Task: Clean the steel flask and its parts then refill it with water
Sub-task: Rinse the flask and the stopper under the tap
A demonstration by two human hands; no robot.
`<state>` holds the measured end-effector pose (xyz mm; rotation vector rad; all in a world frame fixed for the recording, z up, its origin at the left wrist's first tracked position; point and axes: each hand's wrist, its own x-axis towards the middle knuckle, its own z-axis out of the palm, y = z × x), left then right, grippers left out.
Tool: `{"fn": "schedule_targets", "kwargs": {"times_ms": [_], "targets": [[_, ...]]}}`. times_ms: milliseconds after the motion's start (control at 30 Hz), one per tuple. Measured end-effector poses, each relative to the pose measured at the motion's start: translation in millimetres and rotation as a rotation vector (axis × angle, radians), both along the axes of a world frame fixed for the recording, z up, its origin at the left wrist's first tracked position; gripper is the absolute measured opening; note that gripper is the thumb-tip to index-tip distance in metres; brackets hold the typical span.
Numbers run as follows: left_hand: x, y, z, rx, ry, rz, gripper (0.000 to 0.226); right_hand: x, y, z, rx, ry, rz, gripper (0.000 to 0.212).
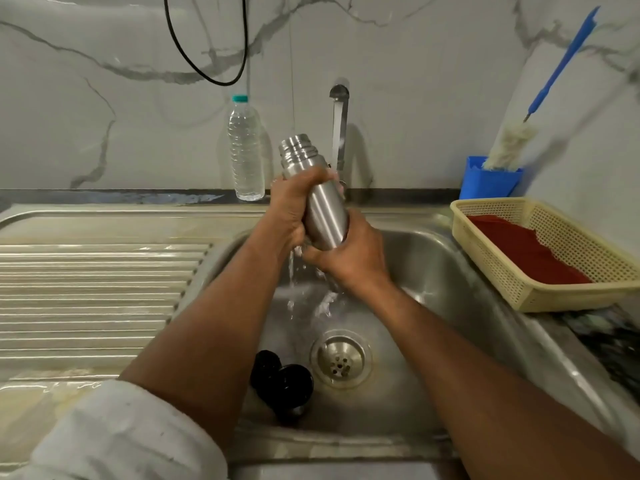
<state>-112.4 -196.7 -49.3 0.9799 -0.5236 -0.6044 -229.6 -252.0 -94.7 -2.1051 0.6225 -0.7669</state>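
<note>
At the bottom edge of the frame, the front rim of the steel sink (346, 445) ran across the lower centre. One white sleeve (114, 434) filled the lower left corner. Two black flask parts (282, 381) lay touching each other on the basin floor, just left of the one drain (341, 358). Bare basin floor lay right of the drain. The ribbed drainboard (97, 292) spanned the left half of the frame.

Above the basin centre, one steel flask (313, 188) was held tilted, its open threaded neck toward the upper left. The left hand (294, 209) gripped the upper body, fingers curled round it. The right hand (349, 254) gripped the base, fingers curled beneath it. Water ran from below the hands into the basin.

At the right edge, one yellow basket (540, 296) held one red cloth (526, 251). Behind it stood one blue holder (488, 185) with one blue-handled brush (516, 143). Against the wall stood one tap (339, 126) and one plastic water bottle (246, 150), just left of the flask.
</note>
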Motion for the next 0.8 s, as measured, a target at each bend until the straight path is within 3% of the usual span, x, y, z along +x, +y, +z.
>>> {"fn": "schedule_targets", "kwargs": {"times_ms": [100,200,333,400,467,533,633,800], "targets": [[-22,-20,5,0.165,0.041,0.309,0.050,-7,-7,-2,-0.300,0.039,-0.184,0.084],[-29,-27,17,0.192,0.068,0.391,0.046,-9,-12,3,-0.304,-0.016,-0.172,0.081],[-8,-6,16,0.093,0.139,0.184,0.065,-10,-20,11,0.059,0.045,0.048,0.074],[0,3,10,0.040,0.142,0.108,0.056,-13,-23,10,0.385,0.048,0.194,0.064],[0,5,7,0.012,0.124,0.109,0.055,-14,-26,6,0.622,0.080,0.290,0.070],[-6,2,7,-0.005,0.066,0.137,0.070,-15,-31,2,0.733,0.087,0.327,0.077],[-17,-2,14,-0.034,0.014,0.206,0.081,-16,-37,1,0.859,0.052,0.361,0.070],[-21,4,31,-0.007,-0.007,0.387,0.067,-14,-33,2,0.953,-0.158,0.384,0.075]]}}
